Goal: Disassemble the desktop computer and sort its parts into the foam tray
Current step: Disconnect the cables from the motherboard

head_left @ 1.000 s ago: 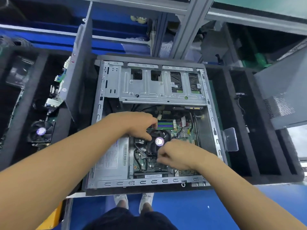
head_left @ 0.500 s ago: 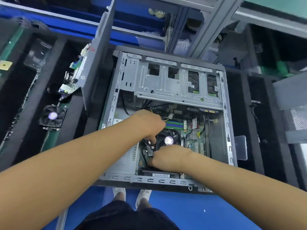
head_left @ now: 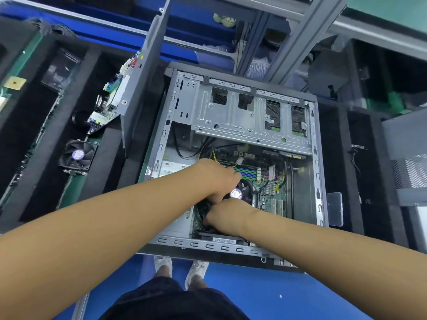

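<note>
The open grey computer case (head_left: 231,247) lies on its side in the middle of the black foam tray (head_left: 342,172). Inside are the drive cage (head_left: 249,116), the green motherboard (head_left: 270,190) with its memory sticks (head_left: 248,172), and the black CPU cooler (head_left: 242,192) with a purple sticker on its fan. My left hand (head_left: 217,179) lies over the cooler's far left side, fingers curled down around it. My right hand (head_left: 227,215) grips the cooler's near left corner; its fingertips are hidden below.
In the left foam slots lie a black fan (head_left: 78,155) and a circuit board (head_left: 108,109); a grey side panel (head_left: 143,65) stands upright beside the case. A mesh panel (head_left: 409,162) leans at the right. A small cable (head_left: 357,150) lies in a right slot. Blue floor lies below.
My right hand has slid left and down from the fan's front to the cooler's near left corner. My left hand has closed in on the cooler. My view has shifted left.
</note>
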